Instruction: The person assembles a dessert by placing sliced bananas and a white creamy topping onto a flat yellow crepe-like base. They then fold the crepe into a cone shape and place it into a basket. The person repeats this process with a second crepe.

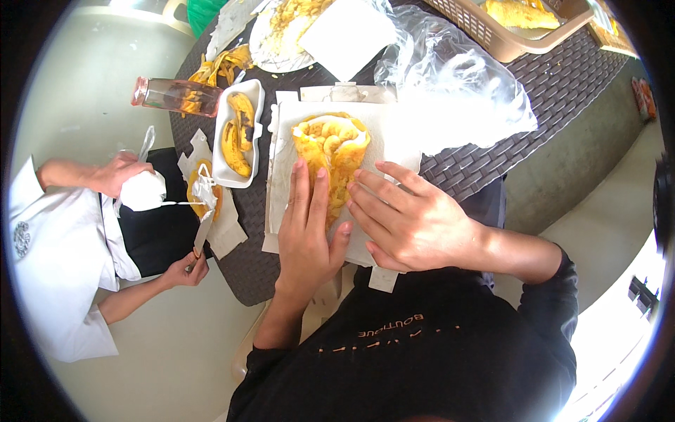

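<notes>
A golden folded crepe (337, 160) lies on white paper (394, 133) in front of me, wide at the far end and narrowing toward me. What look like banana slices and white cream show in its wide end. My left hand (308, 232) rests along the crepe's left side, its fingers stretched out with the tips on the edge. From the right, my right hand (415, 218) lies over the other side, fingers extended and slightly spread, fingertips touching the crepe. The hands partly cover its narrow lower end.
A foam tray (255, 144) with browned bananas and a pinkish bottle (176, 96) lie to the left. Farther back are a white plate (271, 58), a clear plastic bag (457, 77) and a brown basket (506, 46). At left, a co-worker (63, 246) holds a white piping bag (144, 191) and a knife.
</notes>
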Tool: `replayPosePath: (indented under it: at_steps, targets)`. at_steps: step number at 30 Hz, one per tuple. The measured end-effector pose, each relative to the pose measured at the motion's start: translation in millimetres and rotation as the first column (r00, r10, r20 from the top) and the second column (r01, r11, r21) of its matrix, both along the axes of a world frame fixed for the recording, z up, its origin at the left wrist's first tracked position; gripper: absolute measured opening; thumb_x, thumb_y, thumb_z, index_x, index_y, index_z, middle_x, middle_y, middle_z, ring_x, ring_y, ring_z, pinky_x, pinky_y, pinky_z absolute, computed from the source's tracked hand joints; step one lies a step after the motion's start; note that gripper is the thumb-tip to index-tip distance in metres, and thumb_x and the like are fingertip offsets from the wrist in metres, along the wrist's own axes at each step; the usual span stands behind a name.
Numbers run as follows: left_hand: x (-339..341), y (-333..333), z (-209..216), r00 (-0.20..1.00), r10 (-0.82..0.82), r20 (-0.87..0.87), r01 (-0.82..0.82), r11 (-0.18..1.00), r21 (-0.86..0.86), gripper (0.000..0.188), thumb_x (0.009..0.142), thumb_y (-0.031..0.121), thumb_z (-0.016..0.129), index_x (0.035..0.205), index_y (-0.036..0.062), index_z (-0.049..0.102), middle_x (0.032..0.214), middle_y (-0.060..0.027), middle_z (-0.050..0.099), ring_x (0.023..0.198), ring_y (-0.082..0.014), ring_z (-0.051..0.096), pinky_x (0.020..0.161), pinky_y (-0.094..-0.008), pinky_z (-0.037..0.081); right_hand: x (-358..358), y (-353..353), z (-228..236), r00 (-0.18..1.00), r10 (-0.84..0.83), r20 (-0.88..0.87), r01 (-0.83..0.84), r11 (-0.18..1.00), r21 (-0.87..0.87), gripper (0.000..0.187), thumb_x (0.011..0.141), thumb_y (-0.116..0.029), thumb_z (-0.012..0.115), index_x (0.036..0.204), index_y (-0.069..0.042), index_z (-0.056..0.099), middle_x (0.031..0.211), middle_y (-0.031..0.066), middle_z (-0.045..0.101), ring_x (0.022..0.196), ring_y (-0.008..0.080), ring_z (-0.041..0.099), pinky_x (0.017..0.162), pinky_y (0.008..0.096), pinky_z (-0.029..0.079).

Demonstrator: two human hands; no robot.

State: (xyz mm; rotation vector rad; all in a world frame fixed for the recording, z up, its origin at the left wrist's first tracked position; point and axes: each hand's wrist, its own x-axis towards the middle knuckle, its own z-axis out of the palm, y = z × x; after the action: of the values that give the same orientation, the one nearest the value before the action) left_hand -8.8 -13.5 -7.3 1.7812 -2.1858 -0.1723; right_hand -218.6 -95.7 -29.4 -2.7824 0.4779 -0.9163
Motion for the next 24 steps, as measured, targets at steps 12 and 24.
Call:
replayPosePath:
  at_steps: [12,24]
  targets:
    - [2.2,7.4,1.0,0.987,0.058,-0.150,-0.073,0.993,-0.097,0.057,0.093,0.009,0.062,0.145,-0.0112,0.049,0.157,-0.0385,0.036,0.142,-0.0496,0.046,0.112,-0.0479,0.045,7.1,-0.5,-4.3,0.997,0.012,0.070,-0.011,1.000,-0.010,0.041,0.080,-0.028,0.065,0.099,0.008,0.073,0.110,0.0202,0.070,0.112,0.0341,0.064,0.104,0.0474,0.048]
    - [-7.9,12.5,0.4,0.973,0.145,-0.180,-0.169,0.977,-0.130,0.050,0.085,-0.003,0.069,0.134,-0.0054,0.063,0.150,-0.0345,0.048,0.133,-0.0436,0.058,0.101,-0.0422,0.054,16.6,5.8,-4.9,0.993,0.095,0.068,-0.097,0.995,0.032,0.030,0.075,-0.022,0.067,0.090,0.002,0.075,0.108,0.0137,0.064,0.103,0.0276,0.060,0.088,0.0417,0.051]
